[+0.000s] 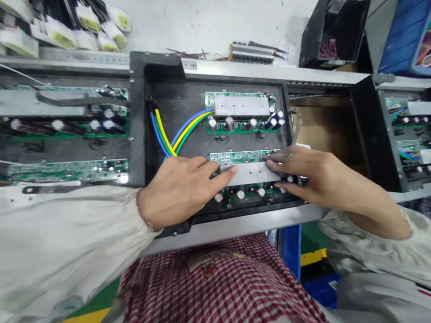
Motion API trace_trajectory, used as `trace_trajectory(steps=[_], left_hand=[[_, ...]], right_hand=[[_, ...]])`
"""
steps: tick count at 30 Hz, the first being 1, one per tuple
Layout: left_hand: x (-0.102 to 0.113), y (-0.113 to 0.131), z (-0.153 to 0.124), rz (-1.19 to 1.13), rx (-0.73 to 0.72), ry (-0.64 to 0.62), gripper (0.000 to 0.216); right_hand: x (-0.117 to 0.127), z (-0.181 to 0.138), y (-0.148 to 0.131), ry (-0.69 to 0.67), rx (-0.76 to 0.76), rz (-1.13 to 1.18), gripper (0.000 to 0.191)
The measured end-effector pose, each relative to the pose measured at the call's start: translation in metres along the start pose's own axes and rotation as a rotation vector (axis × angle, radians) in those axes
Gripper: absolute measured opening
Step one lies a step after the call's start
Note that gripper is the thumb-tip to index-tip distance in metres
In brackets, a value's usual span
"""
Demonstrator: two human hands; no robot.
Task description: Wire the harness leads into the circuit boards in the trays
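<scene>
Lower circuit board (240,156), topped by a metal plate (251,175), lay along the near edge of the black tray (178,98), long axis left–right, between both hands. Left hand (182,188): thumb on plate's left end, fingers apart. Right hand (313,175), equally near, straddled its right end; clamping could not be told.

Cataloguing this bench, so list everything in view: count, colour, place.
circuit boards: six, green, in trays
metal plates: several, grey, on boards
trays: several, black, middle
cables: several, blue, yellow, green, middle tray
rails: two, silver, along trays
table: one, white, top
plugs: several, white, top left
striped block: one, dark, top centre
bin: one, blue, top right
box: one, black, left of bin
garment: one, red checks, bottom centre
sleeves: two, pale, either side
left hand: one, bare, lower middle plate
right hand: one, bare, same plate
</scene>
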State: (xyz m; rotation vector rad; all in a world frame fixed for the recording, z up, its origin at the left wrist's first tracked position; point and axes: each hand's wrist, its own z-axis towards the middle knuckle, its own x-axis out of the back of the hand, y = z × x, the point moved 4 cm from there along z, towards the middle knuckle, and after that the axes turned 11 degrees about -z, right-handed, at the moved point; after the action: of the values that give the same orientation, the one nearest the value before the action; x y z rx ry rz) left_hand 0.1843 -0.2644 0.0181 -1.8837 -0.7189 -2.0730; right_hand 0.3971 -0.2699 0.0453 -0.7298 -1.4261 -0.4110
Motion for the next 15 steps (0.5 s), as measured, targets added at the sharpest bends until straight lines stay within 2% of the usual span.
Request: trace_trajectory(steps=[5, 10, 15], left_hand=[[0.000, 0.000, 0.002, 0.007, 0.006, -0.021, 0.049], [-0.004, 0.001, 0.004, 0.016, 0.018, -0.120, 0.050], [-0.004, 0.001, 0.005, -0.030, 0.041, -0.175, 0.051]], right_hand=[[-0.002, 0.005, -0.008, 0.071, -0.011, -0.059, 0.029], [-0.013, 0.007, -0.007, 0.068, -0.018, -0.158, 0.028], [-0.006, -0.001, -0.009, 0.079, -0.051, -0.156, 0.028]])
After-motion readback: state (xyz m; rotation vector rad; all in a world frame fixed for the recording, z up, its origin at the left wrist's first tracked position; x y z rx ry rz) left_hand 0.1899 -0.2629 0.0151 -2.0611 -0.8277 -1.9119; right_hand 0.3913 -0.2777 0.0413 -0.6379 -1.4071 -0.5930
